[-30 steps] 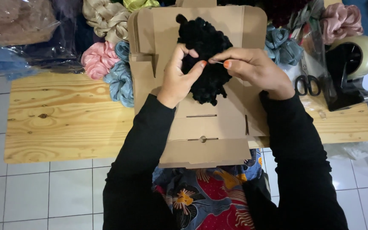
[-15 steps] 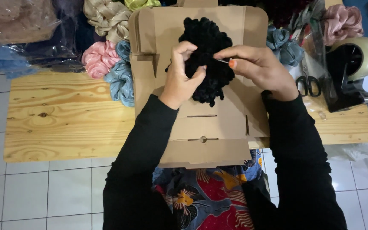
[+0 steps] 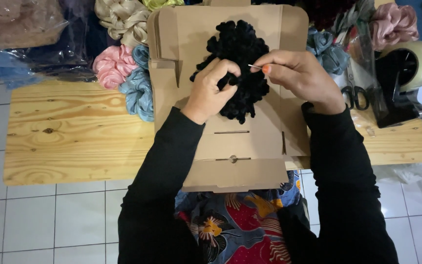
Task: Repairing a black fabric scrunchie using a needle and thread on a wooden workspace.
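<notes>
White floor tiles frame a low pine bench (image 3: 74, 142) where the left hand (image 3: 211, 93) pinches a black ruffled scrunchie (image 3: 238, 49) on flat cardboard (image 3: 240, 146) – the right hand (image 3: 301, 78) pinches a thin needle (image 3: 255, 66), which I judge could prick those close fingers

Head view, sole camera: I look steeply down from above the person's shoulders, facing forward across the pale pine-plank table (image 3: 74, 132). Range: close, arm's reach. Black sleeves enter from the bottom edge; flat brown cardboard box blank (image 3: 240, 146) centred; white tiled floor (image 3: 35, 220) frames the lower corners.
</notes>
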